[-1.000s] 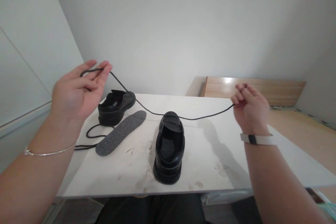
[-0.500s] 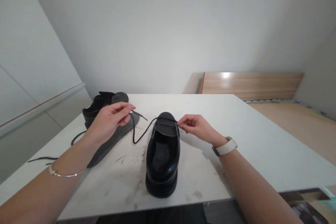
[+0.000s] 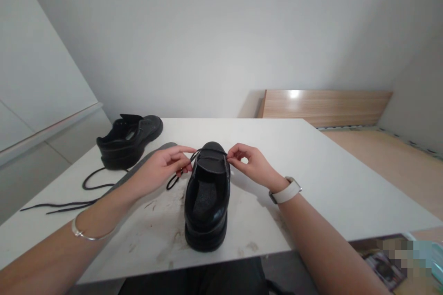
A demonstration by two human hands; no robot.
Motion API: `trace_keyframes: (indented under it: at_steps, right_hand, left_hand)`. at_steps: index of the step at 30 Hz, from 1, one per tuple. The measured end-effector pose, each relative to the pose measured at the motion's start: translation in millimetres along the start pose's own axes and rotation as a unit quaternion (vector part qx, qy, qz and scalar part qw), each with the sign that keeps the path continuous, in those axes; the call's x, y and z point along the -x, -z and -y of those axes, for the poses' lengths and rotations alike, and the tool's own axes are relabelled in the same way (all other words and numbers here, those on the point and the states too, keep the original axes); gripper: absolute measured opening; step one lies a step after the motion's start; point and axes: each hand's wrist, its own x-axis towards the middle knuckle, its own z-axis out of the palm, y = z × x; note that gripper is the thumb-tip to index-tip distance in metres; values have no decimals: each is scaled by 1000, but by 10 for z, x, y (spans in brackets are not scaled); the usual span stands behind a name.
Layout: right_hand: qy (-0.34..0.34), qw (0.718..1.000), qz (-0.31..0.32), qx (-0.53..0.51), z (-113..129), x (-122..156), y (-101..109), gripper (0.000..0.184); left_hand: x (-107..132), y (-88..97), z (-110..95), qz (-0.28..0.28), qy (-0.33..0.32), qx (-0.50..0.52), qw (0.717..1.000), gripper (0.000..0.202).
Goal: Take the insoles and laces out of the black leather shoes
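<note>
Nearest: black shoe stands upright on the white table, heel toward the camera, near the front edge, scuff marks on the tabletop around it. At its far end both hands work the black shoelace: left hand pinches the lace just left of the tongue, a loop hanging below the fingers; right hand pinches the other side of the lace at the right of the tongue. Silver bangle on left wrist, white watch band on right. Left of the shoe, partly behind the left hand, a grey insole lies flat. Farther back-left: second black shoe, its loose lace trailing toward the table's left edge. Beyond the table, a wooden board against the wall.
</note>
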Motion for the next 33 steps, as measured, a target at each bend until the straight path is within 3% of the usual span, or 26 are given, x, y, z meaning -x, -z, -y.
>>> trace_keyframes:
  at_steps: [4,12,17,23,33]
  right_hand:
    - [13,1000,-10,11,-15,-5,5,2]
    - [3,1000,6,-20,-42,0,-18,6]
    - [-4,1000,11,-29,-52,3,-20,9]
    - [-8,999,13,-29,-53,6,-25,9]
    - [-7,1000,18,-14,-51,7,-21,6]
  left_hand:
    - [-11,-11,82,8,5,-46,999,48]
    - [-26,13,75,-68,-88,-181,977,33]
    - [-39,46,115,-94,-82,-183,975,37]
    - [-56,47,151,-80,-54,-206,974,42]
    - [-79,-60,43,-87,-121,-312,938,32]
